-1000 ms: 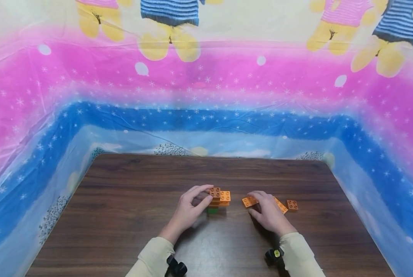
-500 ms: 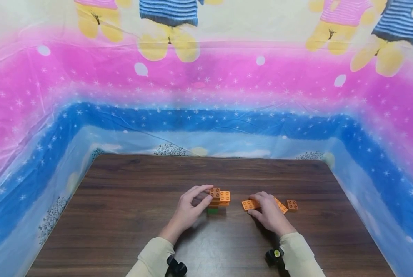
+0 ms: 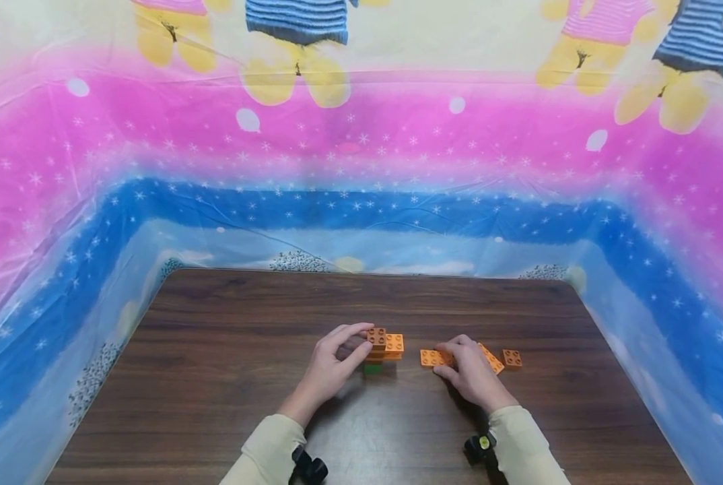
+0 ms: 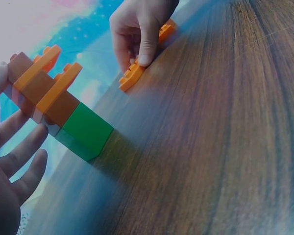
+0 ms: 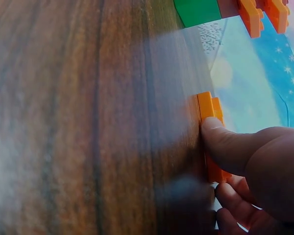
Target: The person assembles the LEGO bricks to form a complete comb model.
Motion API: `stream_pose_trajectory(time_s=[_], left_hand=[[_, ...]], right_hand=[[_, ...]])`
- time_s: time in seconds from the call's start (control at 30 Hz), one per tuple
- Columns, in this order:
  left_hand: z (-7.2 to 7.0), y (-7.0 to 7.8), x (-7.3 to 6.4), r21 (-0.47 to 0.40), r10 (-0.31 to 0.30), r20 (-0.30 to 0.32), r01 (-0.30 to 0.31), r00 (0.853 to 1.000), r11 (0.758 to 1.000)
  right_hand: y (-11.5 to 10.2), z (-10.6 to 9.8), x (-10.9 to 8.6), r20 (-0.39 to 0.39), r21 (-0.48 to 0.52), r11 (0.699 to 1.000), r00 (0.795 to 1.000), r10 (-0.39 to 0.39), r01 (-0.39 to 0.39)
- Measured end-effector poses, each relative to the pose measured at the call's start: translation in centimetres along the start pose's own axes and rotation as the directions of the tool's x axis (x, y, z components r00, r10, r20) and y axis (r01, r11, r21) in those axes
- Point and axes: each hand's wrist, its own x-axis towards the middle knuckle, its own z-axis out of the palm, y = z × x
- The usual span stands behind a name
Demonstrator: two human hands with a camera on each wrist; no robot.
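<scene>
My left hand (image 3: pixel 335 357) holds the top of a small brick tower, thumb and index finger on either side of its top brown brick (image 3: pixel 376 337). The tower has a green block (image 4: pixel 85 131) at its foot on the table, with brown bricks and two thin orange plates jutting out to the right above it. To the right, my right hand (image 3: pixel 472 374) pinches a flat orange building brick (image 3: pixel 429 358) that lies on the table. In the right wrist view, my thumb (image 5: pixel 220 137) presses against the long side of this orange brick (image 5: pixel 205 104); the hand covers its far end.
Another flat orange brick (image 3: pixel 491 358) lies slanted just behind my right hand, partly hidden by it. Right of that is a small brown-orange brick (image 3: pixel 511 359). The dark wooden table (image 3: pixel 246 310) meets a patterned cloth (image 3: pixel 361 222) at its back edge.
The flat orange brick under my right hand has turned from slanted to nearly level with the table's back edge, its left end shifting slightly left. My left hand and the tower stay in place.
</scene>
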Motion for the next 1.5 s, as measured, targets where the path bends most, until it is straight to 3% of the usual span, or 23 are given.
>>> stream_pose_trajectory(time_s=[0.43,1.07,1.27,1.5], left_hand=[[0.0,0.2,0.1,0.012,-0.014,0.006,0.014,1.0,1.0],[0.0,0.2,0.2,-0.009,-0.009,0.0,0.009,1.0,1.0],[0.0,0.1,0.1,-0.008,0.015,-0.005,-0.016,1.0,1.0],[0.1,0.0,0.1,-0.016,0.018,-0.004,-0.018,1.0,1.0]], right_hand=[[0.1,-0.1,0.0,-0.016,-0.01,0.999,0.999,-0.036,0.036],[0.0,-0.5,-0.3,-0.038,0.067,0.996,0.998,-0.057,0.059],[-0.7,-1.3,-0.4,-0.102,0.12,0.989,0.992,-0.075,0.087],[-1.4,-2.1,-0.3,-0.218,0.117,0.978,0.965,-0.146,0.174]])
